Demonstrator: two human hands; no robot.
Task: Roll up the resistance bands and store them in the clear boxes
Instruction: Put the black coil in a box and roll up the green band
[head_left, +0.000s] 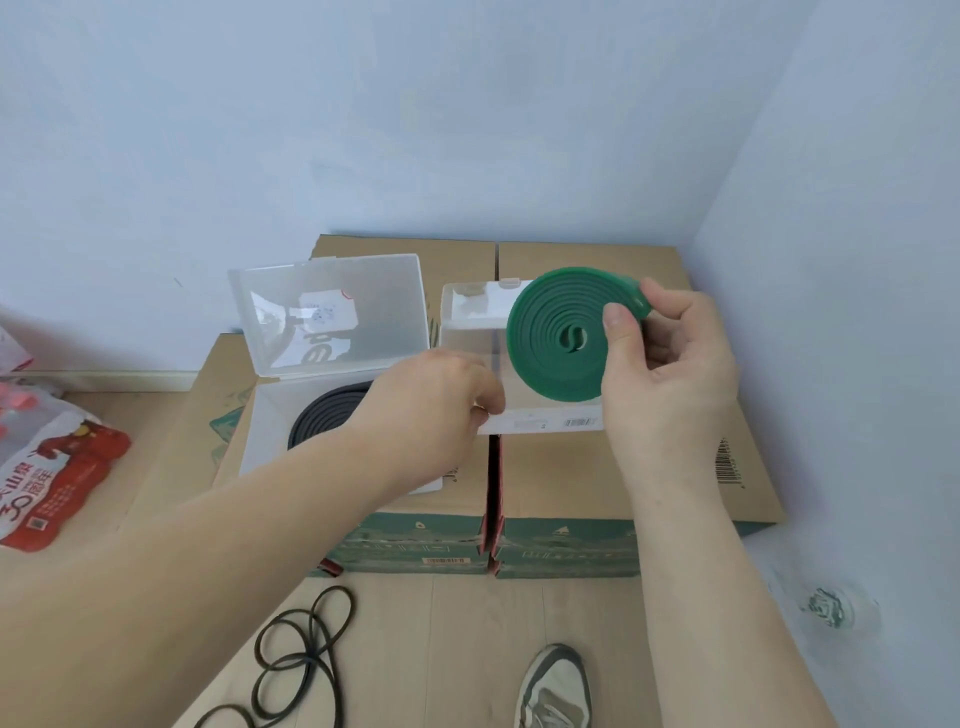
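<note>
Above right clear box (470, 306), right fingers (621, 325) pinch tightly coiled green band (545, 338); left fingers (485, 402) grip box edge.

matt green rubber band (550, 332), clear glossy plastic box (332, 312)

A red bottle pack (57, 467) at eight o'clock bears a big white "30", with the Chinese characters "山泉" above it and "周年" beside it. A small QR code (39, 524) sits below them.

The left clear box (265, 431) has a white label (324, 314) on its raised lid (374, 291) at ten o'clock. The label's print is too fine to read. Large letters, seemingly "pe", show through the lid.

The right clear box (470, 358) has a white sticker (550, 423) along its near edge with a barcode and illegible small print.

The right cardboard box (561, 478) shows a barcode (727, 462) at four o'clock. The left cardboard box (415, 535) has a barcode strip (444, 561) on its front at six o'clock. The digits of both are unreadable.
</note>
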